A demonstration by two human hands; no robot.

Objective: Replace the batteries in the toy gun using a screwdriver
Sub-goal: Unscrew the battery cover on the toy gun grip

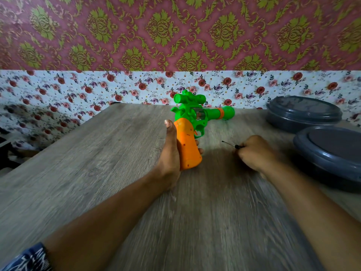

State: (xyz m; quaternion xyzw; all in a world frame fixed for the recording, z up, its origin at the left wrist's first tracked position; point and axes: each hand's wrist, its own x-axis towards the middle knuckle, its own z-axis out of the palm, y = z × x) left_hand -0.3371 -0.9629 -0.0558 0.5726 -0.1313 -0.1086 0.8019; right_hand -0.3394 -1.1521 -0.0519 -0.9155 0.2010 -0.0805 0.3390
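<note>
- Covering most of the view is a table (117,173) with a grey wood-grain top; its near part is blurred.
- Behind the table, the wall (175,32) carries maroon paper with a green-gold damask pattern above, and a white band (78,89) printed with red and purple roses below.
- Two dark grey round containers (304,112) with lids sit at the table's right edge, one nearer than the other, just beside each other.
- Toy gun (192,122): green body with a scope on top, orange grip, orange ring near the muzzle. It is near the table's middle, barrel pointing right.
- Left hand (171,153) grips the orange handle, thumb straight along its left side, fingertips showing on the far side.
- Right hand (256,153) is curled round a screwdriver (231,144), whose thin dark shaft points left toward the gun, apart from it.
- A blue patterned sleeve (29,259) shows at the lower left corner.
- No brand, label or writing can be read on any item.
</note>
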